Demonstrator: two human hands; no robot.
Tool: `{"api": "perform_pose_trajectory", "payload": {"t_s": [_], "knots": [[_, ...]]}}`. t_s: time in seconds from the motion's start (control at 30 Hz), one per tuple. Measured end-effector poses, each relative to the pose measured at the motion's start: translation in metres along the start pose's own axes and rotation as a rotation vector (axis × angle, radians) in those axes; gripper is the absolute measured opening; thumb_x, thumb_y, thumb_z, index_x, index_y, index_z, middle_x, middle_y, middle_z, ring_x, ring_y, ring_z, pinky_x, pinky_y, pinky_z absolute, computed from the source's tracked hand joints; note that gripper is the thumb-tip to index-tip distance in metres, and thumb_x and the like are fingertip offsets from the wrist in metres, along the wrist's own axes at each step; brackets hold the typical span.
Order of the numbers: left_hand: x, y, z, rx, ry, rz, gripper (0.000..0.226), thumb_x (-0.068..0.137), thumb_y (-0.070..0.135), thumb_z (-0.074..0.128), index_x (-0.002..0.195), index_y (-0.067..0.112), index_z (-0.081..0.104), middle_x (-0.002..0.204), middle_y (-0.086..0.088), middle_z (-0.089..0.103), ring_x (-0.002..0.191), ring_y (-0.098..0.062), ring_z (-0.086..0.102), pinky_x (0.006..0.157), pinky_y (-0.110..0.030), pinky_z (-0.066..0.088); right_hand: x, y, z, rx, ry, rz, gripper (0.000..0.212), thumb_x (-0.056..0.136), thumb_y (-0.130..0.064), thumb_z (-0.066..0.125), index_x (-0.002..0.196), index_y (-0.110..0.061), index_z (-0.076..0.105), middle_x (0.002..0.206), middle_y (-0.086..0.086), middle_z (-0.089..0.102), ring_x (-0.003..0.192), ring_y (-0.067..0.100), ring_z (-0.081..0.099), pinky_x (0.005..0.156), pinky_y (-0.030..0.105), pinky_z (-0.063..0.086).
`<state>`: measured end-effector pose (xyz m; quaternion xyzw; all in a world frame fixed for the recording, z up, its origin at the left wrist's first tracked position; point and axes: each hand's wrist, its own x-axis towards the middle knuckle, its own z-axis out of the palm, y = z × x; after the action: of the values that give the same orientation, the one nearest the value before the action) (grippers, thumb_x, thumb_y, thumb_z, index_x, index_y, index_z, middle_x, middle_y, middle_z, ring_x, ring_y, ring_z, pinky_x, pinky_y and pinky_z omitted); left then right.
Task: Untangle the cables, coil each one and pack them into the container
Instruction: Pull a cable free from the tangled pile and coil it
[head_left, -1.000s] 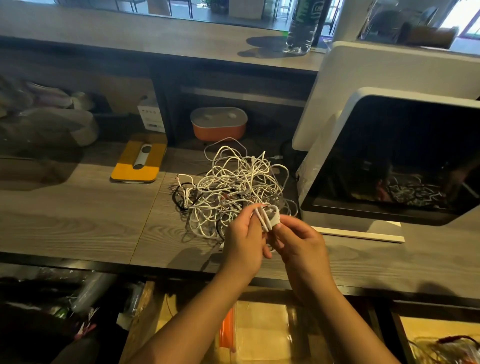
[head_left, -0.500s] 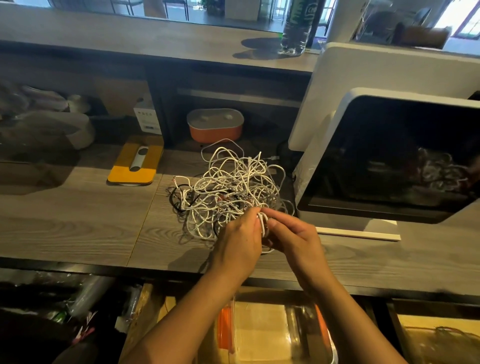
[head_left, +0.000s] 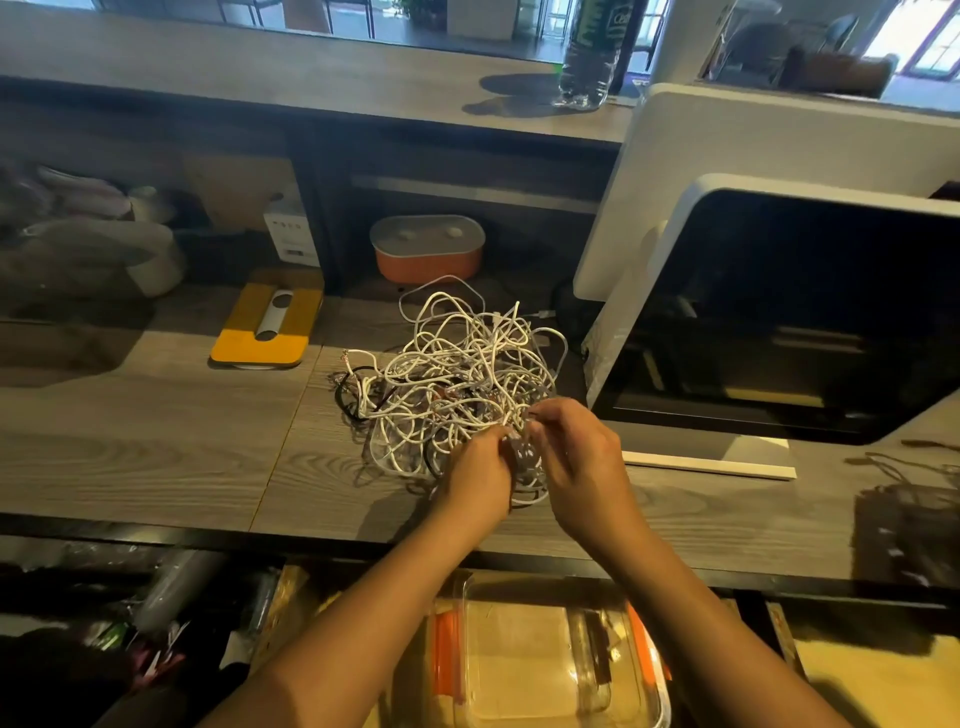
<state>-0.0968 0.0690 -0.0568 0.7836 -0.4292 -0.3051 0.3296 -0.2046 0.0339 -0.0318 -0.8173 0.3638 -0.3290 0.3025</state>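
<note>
Although a clear box (head_left: 545, 660) with orange clips sits just below the near edge of the counter (head_left: 156, 441), no coiled cable shows inside it, so I judge the packing not yet begun. A dark strip lies in it, too blurred to name.

Above it, both hands work at the near rim of the cables (head_left: 457, 374). The left hand (head_left: 478, 467) and right hand (head_left: 576, 457) have curled fingers, each pinching white strands close together. Knuckles and blur hide which cable they hold and whether any is partly freed.

Behind them the white cables and a few black ones lie knotted in one heap on the counter, so nearly all the untangling and coiling is left.

Farther back stands an orange box (head_left: 427, 249) with its grey lid on. I cannot tell which box is the intended container. At the right edge a dark bundle (head_left: 909, 499) is smeared and cut off.
</note>
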Motion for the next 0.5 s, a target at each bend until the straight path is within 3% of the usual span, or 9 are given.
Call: {"api": "perform_pose_trajectory", "payload": {"t_s": [0.13, 0.23, 0.33, 0.4, 0.5], "knots": [[0.013, 0.006, -0.007, -0.291, -0.096, -0.144, 0.029, 0.099, 0.016, 0.037, 0.081, 0.015, 0.060, 0.074, -0.004, 0.056, 0.069, -0.020, 0.054, 0.062, -0.034, 0.048, -0.004, -0.002, 0.007, 0.075, 0.024, 0.038, 0.013, 0.094, -0.010, 0.053, 0.098, -0.021, 0.057, 0.088, -0.010, 0.058, 0.082, 0.003, 0.056, 0.068, 0.019, 0.047], [0.013, 0.011, -0.013, -0.596, -0.150, -0.303, 0.030, 0.101, 0.018, 0.031, 0.090, 0.013, 0.058, 0.078, -0.007, 0.056, 0.069, -0.018, 0.055, 0.048, -0.026, 0.047, 0.000, -0.004, 0.006, 0.025, -0.070, -0.097, 0.013, 0.091, -0.009, 0.053, 0.100, -0.011, 0.062, 0.095, -0.004, 0.061, 0.086, 0.005, 0.057, 0.073, 0.023, 0.052], [0.009, 0.010, -0.017, -0.713, -0.110, -0.285, 0.031, 0.102, 0.018, 0.028, 0.090, 0.014, 0.057, 0.075, -0.004, 0.056, 0.065, -0.014, 0.055, 0.048, -0.022, 0.047, 0.013, -0.002, -0.007, -0.060, -0.252, -0.232, 0.019, 0.090, -0.020, 0.056, 0.104, -0.012, 0.064, 0.105, -0.003, 0.063, 0.097, 0.005, 0.057, 0.084, 0.020, 0.051], [0.005, 0.009, -0.022, -0.752, -0.068, -0.237, 0.032, 0.102, 0.017, 0.031, 0.097, 0.013, 0.062, 0.070, 0.001, 0.056, 0.060, -0.010, 0.055, 0.052, -0.022, 0.048, 0.017, 0.000, -0.016, -0.005, -0.286, -0.129, 0.033, 0.086, -0.023, 0.061, 0.119, -0.025, 0.057, 0.118, -0.016, 0.053, 0.111, -0.002, 0.049, 0.095, 0.015, 0.043], [-0.004, 0.008, -0.022, -0.771, -0.094, -0.122, 0.029, 0.101, 0.013, 0.034, 0.116, 0.009, 0.060, 0.066, 0.007, 0.059, 0.056, -0.003, 0.057, 0.056, -0.026, 0.052, 0.015, 0.006, -0.016, 0.184, -0.222, 0.066, 0.045, 0.087, -0.018, 0.064, 0.124, -0.038, 0.046, 0.119, -0.030, 0.044, 0.116, -0.005, 0.046, 0.100, 0.023, 0.044]]}}
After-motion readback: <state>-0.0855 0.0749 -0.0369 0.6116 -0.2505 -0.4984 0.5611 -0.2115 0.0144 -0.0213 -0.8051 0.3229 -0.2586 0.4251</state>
